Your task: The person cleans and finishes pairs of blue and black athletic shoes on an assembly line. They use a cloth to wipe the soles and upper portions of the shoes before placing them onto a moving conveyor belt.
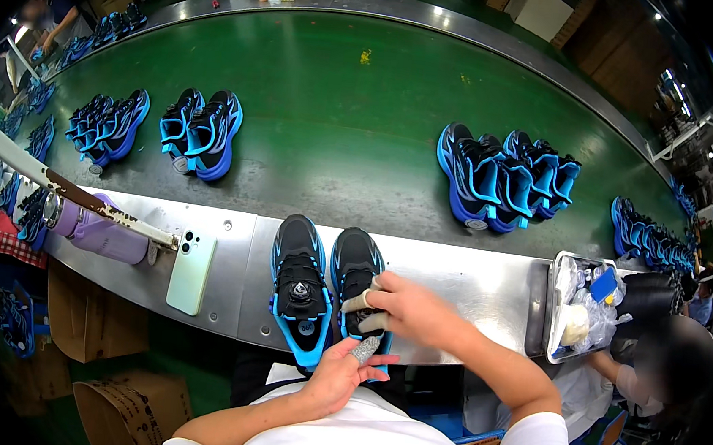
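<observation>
A pair of black shoes with bright blue soles stands side by side on the steel tabletop [470,283] right in front of the person, toes pointing away. The right shoe [354,265] is the one being handled: the right hand [404,307] lies over its rear part, fingers curled and partly wrapped in pale tape, resting on the upper. The left hand [343,372] sits just below at the heel, fingers closed on a small grey speckled pad [365,348] that touches the shoe's back end. The left shoe [300,290] stands untouched just beside it. To the left lie a pale green phone [192,272] and a lilac bottle [101,234]; to the right sits a metal tray [554,312] of plastic-wrapped bits. Beyond, more blue shoes rest in groups on the green conveyor belt [342,94].
</observation>
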Tool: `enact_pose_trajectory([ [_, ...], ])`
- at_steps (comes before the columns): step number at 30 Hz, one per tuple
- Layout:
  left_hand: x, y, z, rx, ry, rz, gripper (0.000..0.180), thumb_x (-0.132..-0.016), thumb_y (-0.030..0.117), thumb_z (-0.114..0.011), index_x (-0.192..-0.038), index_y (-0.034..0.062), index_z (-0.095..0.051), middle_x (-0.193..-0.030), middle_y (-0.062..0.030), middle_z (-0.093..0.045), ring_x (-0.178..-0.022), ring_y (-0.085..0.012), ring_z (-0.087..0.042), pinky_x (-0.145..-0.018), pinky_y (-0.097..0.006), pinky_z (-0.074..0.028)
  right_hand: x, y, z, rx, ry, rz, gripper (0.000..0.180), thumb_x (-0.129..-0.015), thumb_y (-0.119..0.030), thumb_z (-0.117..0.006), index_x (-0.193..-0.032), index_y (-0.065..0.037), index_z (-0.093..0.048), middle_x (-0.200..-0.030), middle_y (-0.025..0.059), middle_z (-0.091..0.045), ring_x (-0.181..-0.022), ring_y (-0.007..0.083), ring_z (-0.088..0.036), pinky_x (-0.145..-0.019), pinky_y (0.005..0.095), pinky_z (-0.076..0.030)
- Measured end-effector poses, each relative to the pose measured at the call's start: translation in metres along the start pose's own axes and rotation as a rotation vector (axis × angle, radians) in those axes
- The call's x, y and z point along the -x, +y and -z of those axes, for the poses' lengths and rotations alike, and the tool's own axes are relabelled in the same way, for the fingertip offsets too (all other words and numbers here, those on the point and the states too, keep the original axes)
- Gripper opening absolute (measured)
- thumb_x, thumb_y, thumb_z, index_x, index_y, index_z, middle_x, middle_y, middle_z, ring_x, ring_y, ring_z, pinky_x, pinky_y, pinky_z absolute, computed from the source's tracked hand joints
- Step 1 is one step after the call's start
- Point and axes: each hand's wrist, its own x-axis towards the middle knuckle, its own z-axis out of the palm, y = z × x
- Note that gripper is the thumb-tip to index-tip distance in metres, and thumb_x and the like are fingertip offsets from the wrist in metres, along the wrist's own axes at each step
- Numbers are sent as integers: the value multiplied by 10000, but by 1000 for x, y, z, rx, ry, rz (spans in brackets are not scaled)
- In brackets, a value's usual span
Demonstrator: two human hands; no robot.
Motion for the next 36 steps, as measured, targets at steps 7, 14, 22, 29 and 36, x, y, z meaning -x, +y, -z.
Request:
enact_pose_trajectory([
  [7,0,-1,2,2,-7,20,245,-970,-4,-362,-1186,-68,-460,-1202,-172,-531,-1112,-302,-597,-800,-350,-544,1,1,11,-95,-19,90,289,-781,-172,-707,-1067,-160,-667,-907,96,-528,-824,296,-585,-712,393,-488],
  [14,-2,-3,1,-9,-2,30,257,-993,74,-434,-1205,-67,-469,-1203,-166,-541,-1127,-331,-586,-755,-347,-543,9,-4,-5,-26,115,-115,333,-768,-212,-731,-1094,-168,-678,-893,93,-526,-845,283,-573,-721,369,-490],
  [22,-2,-4,1,-18,-11,-8,239,-992,68,-427,-1182,-69,-477,-1179,-142,-541,-1120,-337,-588,-747,-339,-544,17,-11,-20,52,203,-216,330,-769,-216,-745,-1088,-166,-678,-924,109,-522,-797,270,-587,-711,381,-480],
  [29,-6,-6,0,-47,34,20,257,-962,-18,-346,-1187,-74,-457,-1164,-172,-546,-1105,-310,-603,-770,-346,-555,5,16,-2,-135,46,162,287,-767,-196,-722,-1046,-152,-677,-883,98,-511,-803,274,-582,-696,376,-500],
  [36,-2,-4,1,-18,1,13,230,-979,38,-407,-1171,-67,-479,-1209,-149,-525,-1101,-327,-601,-743,-340,-552,14,1,-15,-37,211,-68,309,-792,-160,-707,-1099,-163,-672,-887,92,-499,-799,275,-562,-702,369,-483],
])
